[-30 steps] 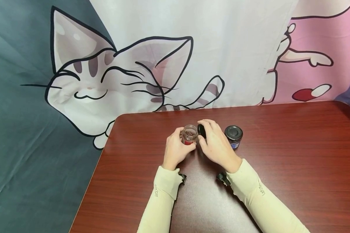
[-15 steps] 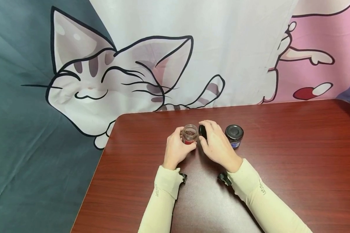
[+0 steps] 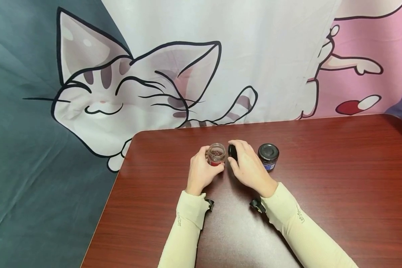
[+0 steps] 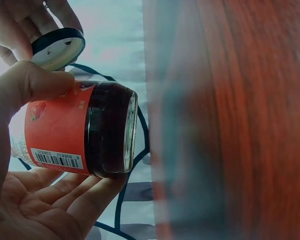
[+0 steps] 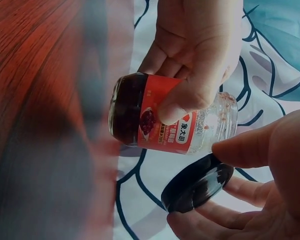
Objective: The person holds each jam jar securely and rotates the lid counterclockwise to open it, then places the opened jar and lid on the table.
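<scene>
My left hand (image 3: 202,172) grips an uncapped glass jar (image 3: 216,155) around its sides, raised above the table. A red label with a barcode wraps this jar (image 4: 60,130), and dark contents fill its base end. In the right wrist view, a strawberry jam print shows on the label (image 5: 165,115). My right hand (image 3: 251,169) pinches a black lid (image 5: 197,184) by its rim, between thumb and fingers. That lid (image 4: 58,48) is tilted, its pale inner side partly visible in the left wrist view. It is apart from the jar's mouth, just to its right.
A second jar (image 3: 268,157), dark with a black lid and blue label, stands upright just right of my right hand. The reddish-brown table (image 3: 328,178) ends at a curtain (image 3: 271,74) printed with cartoon cats. Dark wrist devices poke out by both cuffs.
Almost nothing differs. The left hand and the jar have shifted very slightly left, so the gap between the jar and the lid is a little wider.
</scene>
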The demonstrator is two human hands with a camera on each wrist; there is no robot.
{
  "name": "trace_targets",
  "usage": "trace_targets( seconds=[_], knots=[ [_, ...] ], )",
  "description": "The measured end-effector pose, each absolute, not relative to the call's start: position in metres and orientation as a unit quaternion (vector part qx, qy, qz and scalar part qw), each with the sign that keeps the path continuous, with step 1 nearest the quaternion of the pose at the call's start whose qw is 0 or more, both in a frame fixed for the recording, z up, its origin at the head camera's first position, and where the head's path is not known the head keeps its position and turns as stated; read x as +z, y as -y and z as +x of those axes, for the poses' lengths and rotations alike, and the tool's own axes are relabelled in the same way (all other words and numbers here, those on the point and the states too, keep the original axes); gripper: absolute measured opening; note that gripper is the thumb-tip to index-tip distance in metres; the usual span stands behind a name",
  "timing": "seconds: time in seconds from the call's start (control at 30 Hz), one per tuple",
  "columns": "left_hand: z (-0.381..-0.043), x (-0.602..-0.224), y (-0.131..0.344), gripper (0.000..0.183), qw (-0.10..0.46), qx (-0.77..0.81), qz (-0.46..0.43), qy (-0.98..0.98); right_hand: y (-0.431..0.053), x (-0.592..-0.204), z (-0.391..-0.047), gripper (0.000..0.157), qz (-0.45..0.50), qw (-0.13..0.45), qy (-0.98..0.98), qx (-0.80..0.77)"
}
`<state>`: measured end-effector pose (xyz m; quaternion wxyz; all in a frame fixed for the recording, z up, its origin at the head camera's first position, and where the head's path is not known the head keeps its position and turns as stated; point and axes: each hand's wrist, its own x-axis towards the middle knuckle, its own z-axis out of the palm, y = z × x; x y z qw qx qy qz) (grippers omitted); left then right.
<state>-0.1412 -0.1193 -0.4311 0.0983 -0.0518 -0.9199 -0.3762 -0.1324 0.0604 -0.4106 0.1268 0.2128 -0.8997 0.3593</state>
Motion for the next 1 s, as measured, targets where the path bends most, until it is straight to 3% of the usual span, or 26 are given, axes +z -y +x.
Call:
trace_targets(
  seconds=[1.0],
  knots=[
    [-0.1420,-0.4340,0.1195,0.059,0.097,-0.375,-0.042,0.921,-0.0595,-0.4165,-0.1335,0.052,0.199,0.098,0.905,0.363]
  ],
)
